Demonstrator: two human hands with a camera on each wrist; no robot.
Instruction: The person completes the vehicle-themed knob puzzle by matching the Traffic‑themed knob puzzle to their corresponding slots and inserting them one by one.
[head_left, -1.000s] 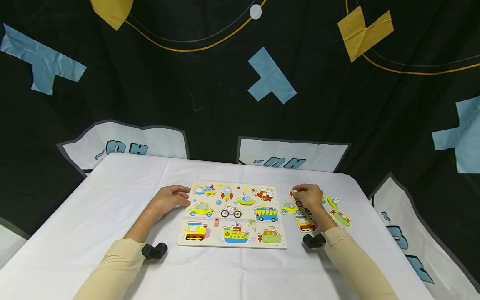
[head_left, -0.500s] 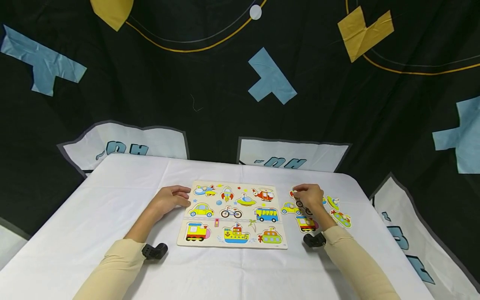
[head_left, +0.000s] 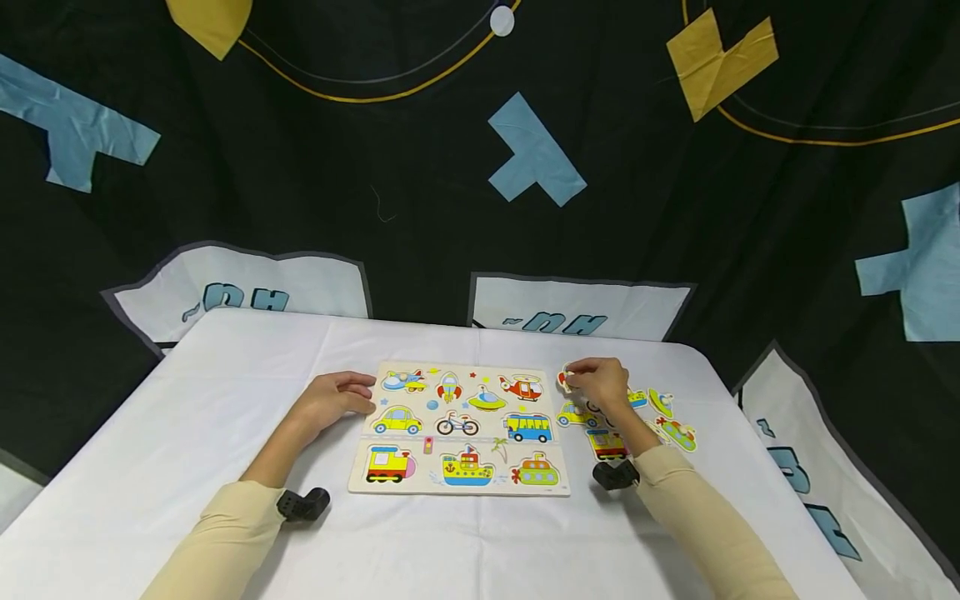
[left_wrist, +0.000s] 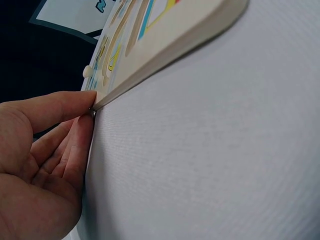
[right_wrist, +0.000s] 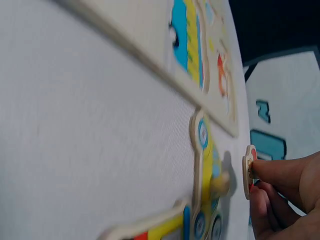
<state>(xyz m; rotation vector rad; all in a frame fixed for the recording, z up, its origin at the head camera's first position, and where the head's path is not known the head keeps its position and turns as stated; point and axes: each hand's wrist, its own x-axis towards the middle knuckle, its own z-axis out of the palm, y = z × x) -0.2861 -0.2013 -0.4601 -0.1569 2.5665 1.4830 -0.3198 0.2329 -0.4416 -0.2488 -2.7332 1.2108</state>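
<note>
A wooden vehicle puzzle board (head_left: 480, 444) lies on the white table. My left hand (head_left: 330, 404) is at its left edge; in the left wrist view, its fingertips (left_wrist: 90, 96) touch the board's rim. To the board's right, my right hand (head_left: 603, 385) pinches a small red wooden puzzle piece (right_wrist: 247, 172) between thumb and fingers. The piece's picture is mostly hidden by the fingers. Below that hand lie a yellow car piece (head_left: 576, 416) and a train piece (head_left: 606, 444). A bicycle piece is partly covered by the hand.
Beyond the right hand lie a yellow-green saucer piece (head_left: 660, 403), a green submarine piece (head_left: 678, 435) and a partly hidden yellow-blue piece (head_left: 637, 398). A pale knob (left_wrist: 87, 71) stands up from the board. Black cloth (head_left: 420, 183) hangs behind the table.
The right hand has shifted a little left and away from me, carrying the red piece off the group of pieces. The left hand stays at the board; the head view has moved slightly.
</note>
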